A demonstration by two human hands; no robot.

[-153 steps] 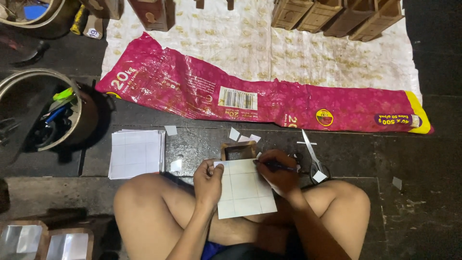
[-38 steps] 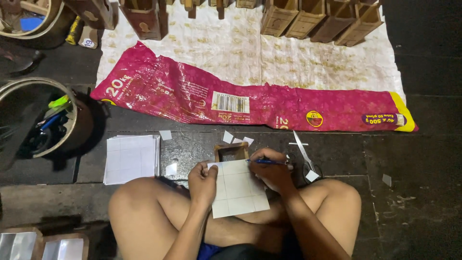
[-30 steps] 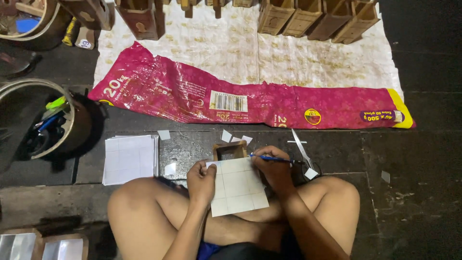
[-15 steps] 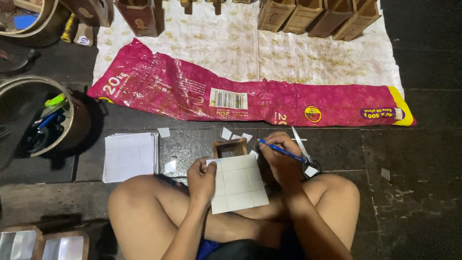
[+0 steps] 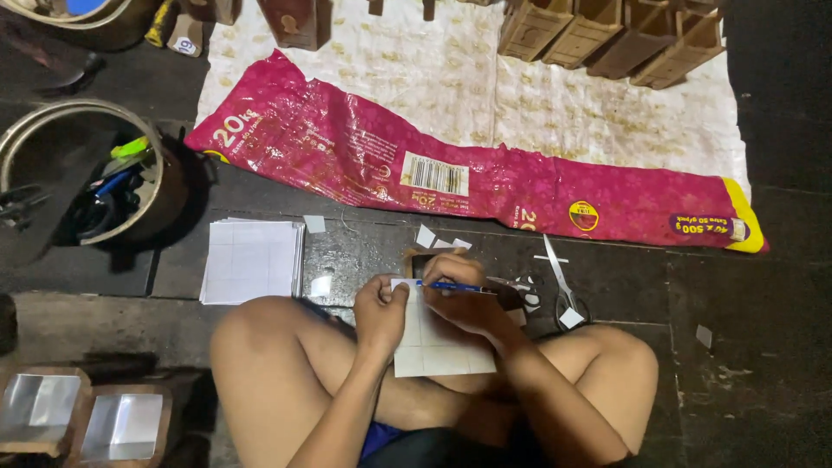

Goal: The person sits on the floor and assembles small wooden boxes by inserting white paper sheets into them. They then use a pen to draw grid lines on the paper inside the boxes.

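I sit cross-legged on a dark floor with a white gridded sheet of paper across my legs. My left hand pinches the sheet's upper left corner. A blue pen lies across my right hand, which grips it with the tip pointing left over the top of the sheet. A small brown wooden frame sits just beyond both hands, mostly hidden by them.
A stack of white gridded sheets lies to the left. Scissors and paper scraps lie to the right. A pink sack lies on a pale cloth; wooden boxes behind. A metal tub holds tools.
My right hand has dropped from the raised pen position and swung the pen level, tip pointing left across the sheet's top. The left hand stays on the sheet's corner.
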